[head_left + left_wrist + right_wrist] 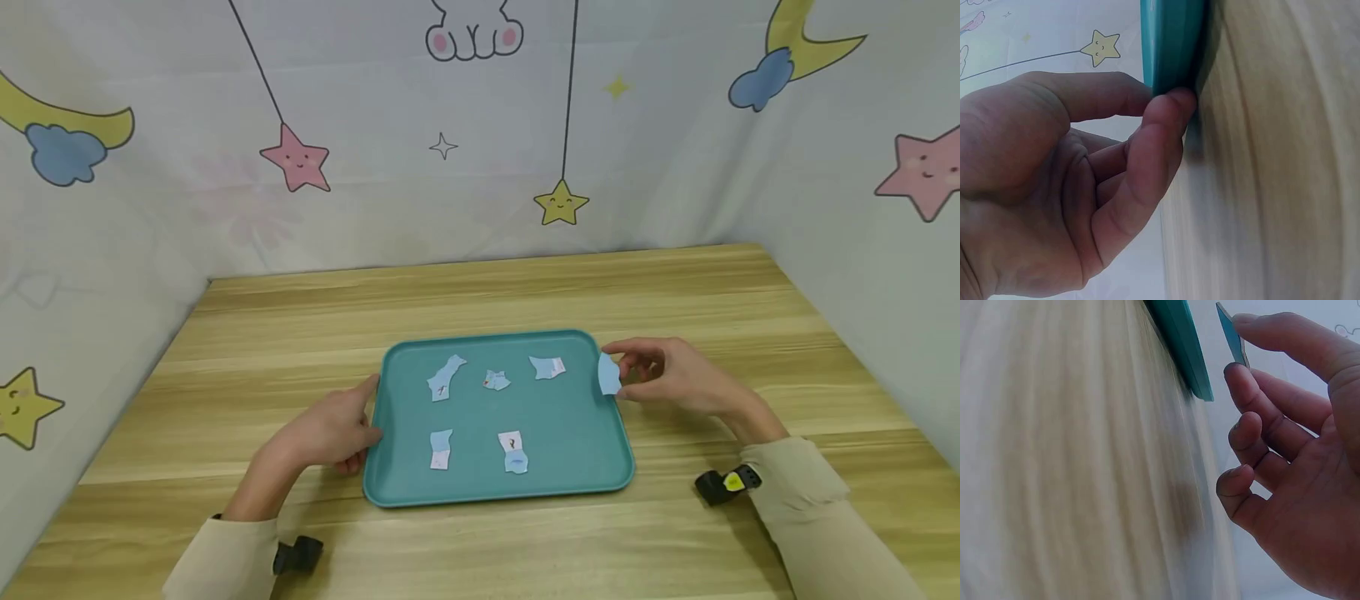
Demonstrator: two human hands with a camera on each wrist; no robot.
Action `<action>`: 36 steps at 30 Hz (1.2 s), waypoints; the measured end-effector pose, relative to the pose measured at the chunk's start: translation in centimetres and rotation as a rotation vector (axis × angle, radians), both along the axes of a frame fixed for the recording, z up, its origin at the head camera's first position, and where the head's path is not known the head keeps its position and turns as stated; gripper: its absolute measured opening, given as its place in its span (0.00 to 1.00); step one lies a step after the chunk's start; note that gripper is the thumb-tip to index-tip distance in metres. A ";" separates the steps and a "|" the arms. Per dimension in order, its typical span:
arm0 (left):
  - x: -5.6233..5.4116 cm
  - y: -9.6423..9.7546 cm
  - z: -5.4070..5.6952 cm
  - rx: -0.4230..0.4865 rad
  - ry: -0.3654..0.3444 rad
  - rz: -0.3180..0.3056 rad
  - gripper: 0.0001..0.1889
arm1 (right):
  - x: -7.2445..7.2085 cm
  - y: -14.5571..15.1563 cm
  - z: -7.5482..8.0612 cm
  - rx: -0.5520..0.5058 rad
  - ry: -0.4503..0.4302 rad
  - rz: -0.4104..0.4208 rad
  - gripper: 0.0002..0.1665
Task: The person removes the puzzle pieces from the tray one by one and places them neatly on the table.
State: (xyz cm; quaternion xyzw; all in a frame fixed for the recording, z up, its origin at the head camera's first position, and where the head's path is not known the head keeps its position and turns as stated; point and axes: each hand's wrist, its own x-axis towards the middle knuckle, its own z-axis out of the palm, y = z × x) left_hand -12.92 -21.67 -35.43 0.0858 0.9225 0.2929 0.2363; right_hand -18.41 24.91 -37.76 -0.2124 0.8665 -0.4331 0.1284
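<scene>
My right hand [671, 379] pinches a light blue puzzle piece [608, 375] between thumb and fingers, above the right rim of a teal tray [570, 467]. In the right wrist view, the thin piece [1233, 336] is held at its edge, apart from the tray [1179, 344]. At the tray's left rim, my left hand [337, 427] grips the edge. Up close in the left wrist view, thumb and fingers meet around the tray's edge [1175, 50]. Several more pieces lie spread out in the tray, among them a long curved piece [446, 377] and a white-and-blue piece [514, 452].
The tray lies on a wood-grain table [480, 550]. Behind and at both sides hangs a pale cloth [360, 217] printed with stars, moons and clouds. Each wrist wears a dark strapped device, such as the right one [726, 483].
</scene>
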 end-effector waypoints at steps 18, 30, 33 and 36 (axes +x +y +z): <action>-0.1 -0.1 -0.2 -0.001 0.018 -0.004 0.45 | -0.7 1.1 -0.3 -0.076 -0.024 -0.021 0.35; -0.1 0.2 -0.2 0.025 0.009 0.001 0.46 | -1.8 2.0 -0.5 -0.032 -0.052 -0.047 0.37; -0.2 0.2 -0.1 0.027 0.002 0.004 0.46 | -2.3 2.0 -0.5 -0.025 -0.073 -0.058 0.38; -0.2 0.1 -0.1 0.026 -0.002 0.008 0.46 | -2.9 2.1 -0.3 -0.007 -0.084 -0.064 0.39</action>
